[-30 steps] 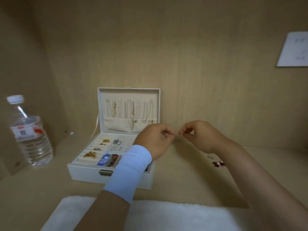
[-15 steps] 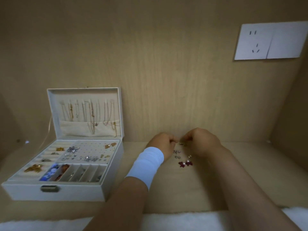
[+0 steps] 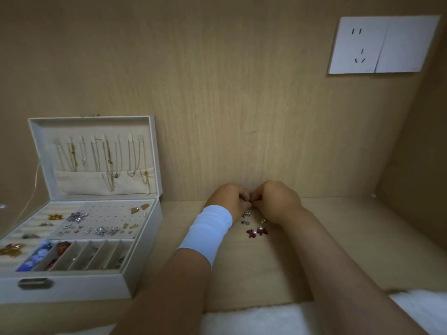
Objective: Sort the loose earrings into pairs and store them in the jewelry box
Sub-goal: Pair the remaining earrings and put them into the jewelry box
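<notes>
My left hand [image 3: 228, 200] and my right hand [image 3: 275, 201] meet fingertip to fingertip low over the wooden surface, both pinched on a tiny earring that the fingers almost hide. Just in front of them lie loose earrings: two small silver ones [image 3: 245, 218], a pearl piece [image 3: 264, 221] and a red bow pair [image 3: 257, 232]. The white jewelry box [image 3: 142, 257] stands open at the left. Earrings sit on its peg panel, brooches in its ring rolls, beads in its front slots, and necklaces hang in its lid.
A white wristband [image 3: 208, 233] covers my left wrist. A white wall socket [image 3: 382, 44] is on the back panel at the upper right. A wooden side wall [image 3: 420, 165] closes the right. White fluffy cloth [image 3: 254, 320] lies along the near edge.
My view swung right, so the box now sits at the left and the water bottle is out of frame. Both hands came down to the surface and closed the gap between their fingertips.
</notes>
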A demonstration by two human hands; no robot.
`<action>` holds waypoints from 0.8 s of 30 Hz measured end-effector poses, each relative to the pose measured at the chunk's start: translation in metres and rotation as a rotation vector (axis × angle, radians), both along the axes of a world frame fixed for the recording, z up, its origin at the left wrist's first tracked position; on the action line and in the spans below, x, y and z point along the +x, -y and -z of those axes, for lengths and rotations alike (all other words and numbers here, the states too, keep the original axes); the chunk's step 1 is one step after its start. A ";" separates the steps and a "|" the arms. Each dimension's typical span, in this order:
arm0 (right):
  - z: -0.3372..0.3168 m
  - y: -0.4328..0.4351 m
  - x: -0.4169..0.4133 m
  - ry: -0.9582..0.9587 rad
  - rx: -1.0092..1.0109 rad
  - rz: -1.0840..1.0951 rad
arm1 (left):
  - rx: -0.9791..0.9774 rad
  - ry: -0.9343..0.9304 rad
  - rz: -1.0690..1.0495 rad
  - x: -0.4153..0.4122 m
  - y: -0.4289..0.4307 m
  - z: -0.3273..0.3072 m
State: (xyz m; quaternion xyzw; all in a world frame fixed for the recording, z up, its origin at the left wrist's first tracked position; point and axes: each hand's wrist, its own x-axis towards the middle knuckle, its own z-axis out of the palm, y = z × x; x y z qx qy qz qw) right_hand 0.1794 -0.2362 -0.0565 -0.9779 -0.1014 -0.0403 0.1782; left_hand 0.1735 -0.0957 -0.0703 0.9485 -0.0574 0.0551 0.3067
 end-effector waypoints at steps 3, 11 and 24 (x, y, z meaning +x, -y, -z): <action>0.000 0.000 0.000 -0.017 0.033 -0.032 | 0.012 0.014 -0.015 0.000 -0.003 -0.003; -0.003 0.006 -0.001 0.045 0.151 0.039 | -0.033 -0.001 -0.080 -0.003 -0.012 -0.005; 0.001 0.005 0.005 0.014 0.259 0.020 | 0.112 -0.060 -0.024 0.007 -0.002 -0.011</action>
